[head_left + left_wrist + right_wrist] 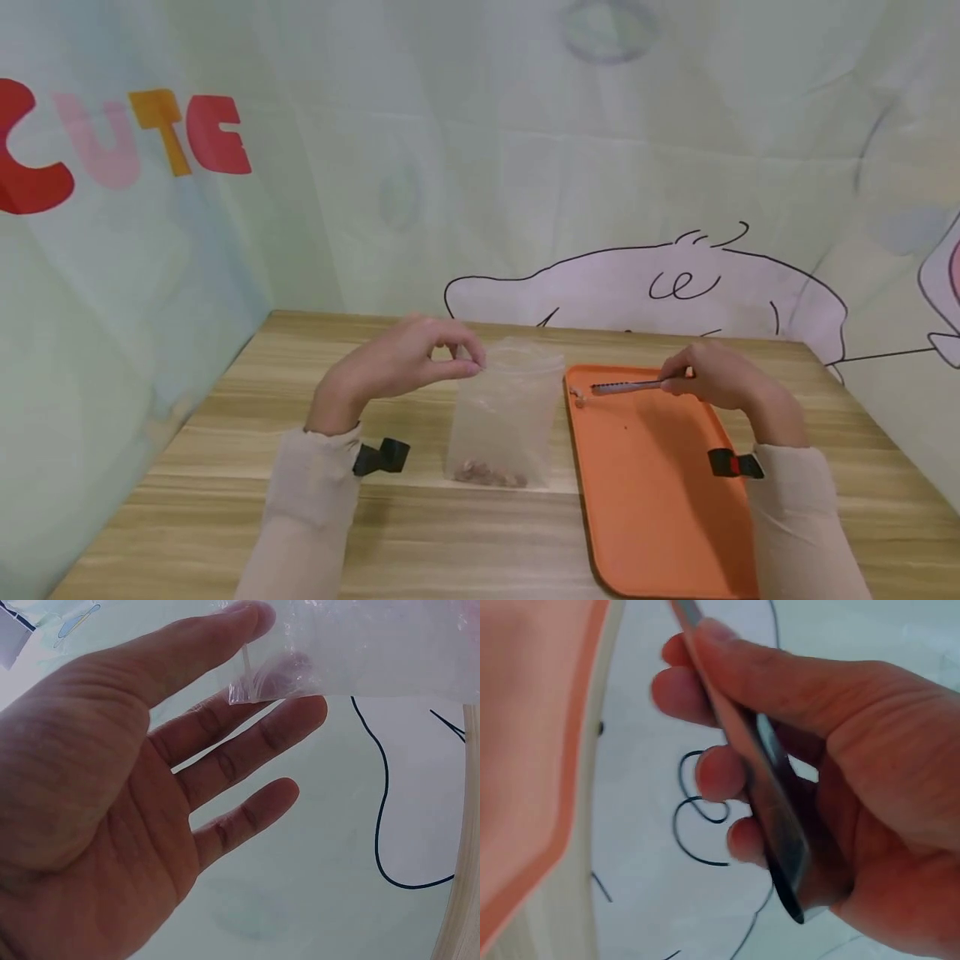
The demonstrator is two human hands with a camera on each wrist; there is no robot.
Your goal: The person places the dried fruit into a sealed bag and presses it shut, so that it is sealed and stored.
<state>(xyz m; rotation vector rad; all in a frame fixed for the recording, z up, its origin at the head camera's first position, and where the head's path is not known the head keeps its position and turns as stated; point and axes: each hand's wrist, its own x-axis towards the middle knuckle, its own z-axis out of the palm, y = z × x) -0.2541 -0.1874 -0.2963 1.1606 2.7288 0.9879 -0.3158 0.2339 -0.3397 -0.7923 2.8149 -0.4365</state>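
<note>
1. Tweezers [628,386] are pinched between the thumb and fingers [681,696] of the right hand [716,375], their prongs reaching over the far part of an orange tray [637,533].

2. Pointing left, the tool's long axis runs nearly level across the head view. Just beyond the tips, beside the tray's left rim near its far corner, sit small brownish pieces [580,402]. A narrow gap appears to part tips from pieces, and the next move seems to hinge on it; the right hand, by way of its tool, is the nearer.

3. Thumb and forefinger of the left hand [405,358] close on the upper left edge of a clear plastic bag [502,417], the other fingers reaching out loosely.

4. Between that hand and the tray, the bag stands upright on a wooden desk [405,533], reddish-brown bits [487,475] gathered at its bottom. Its mouth appears parted.

5. Hard to make out: whether the prongs are apart at their ends, which the right wrist view cuts off; whether they hover or touch the tray; and how many pieces lie there. The right sleeve [798,500] covers the tray's near right corner.
</note>
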